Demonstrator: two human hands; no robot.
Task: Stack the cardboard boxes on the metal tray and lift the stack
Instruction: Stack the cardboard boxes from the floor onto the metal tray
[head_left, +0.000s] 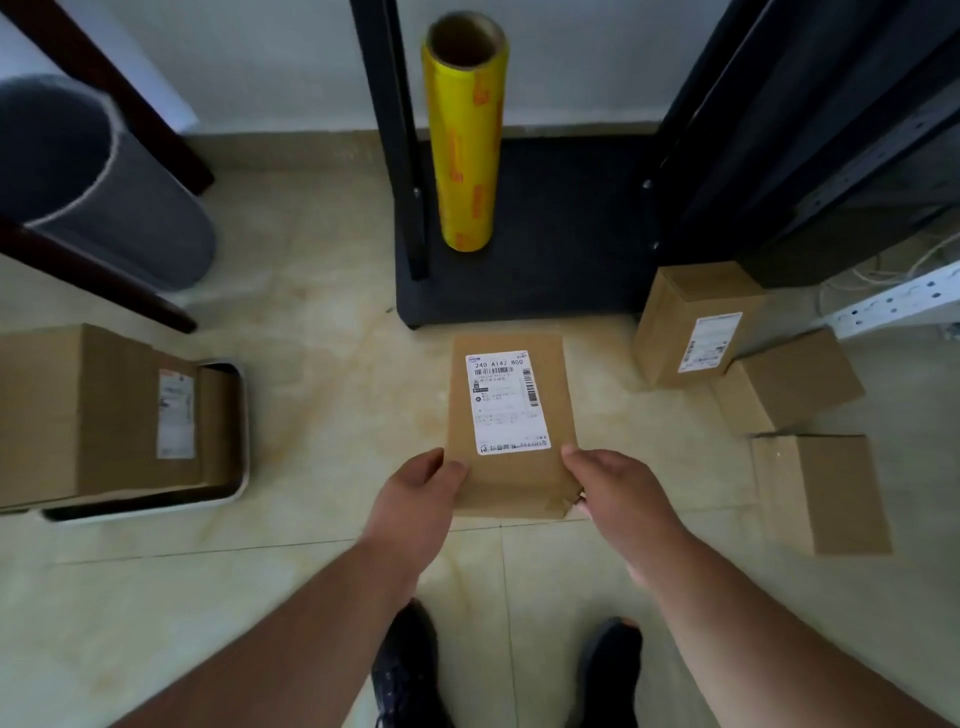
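Note:
A flat cardboard box (511, 470) with a white shipping label is held out in front of me over the tiled floor. My left hand (415, 493) grips its near left edge, thumb on top. My right hand (618, 493) grips its near right edge. At the far left a metal tray (236, 488) lies on the floor with a large labelled cardboard box (88, 410) on it. Three more cardboard boxes lie at the right: an upright labelled one (691, 322), a small one (795, 379) and a plain one (826, 493).
A yellow roll of film (465, 140) stands on a black base (545, 249) with dark posts. A grey cylinder (93, 176) and dark wooden legs stand at the left. White perforated rail and cables sit at the far right. My shoes show below.

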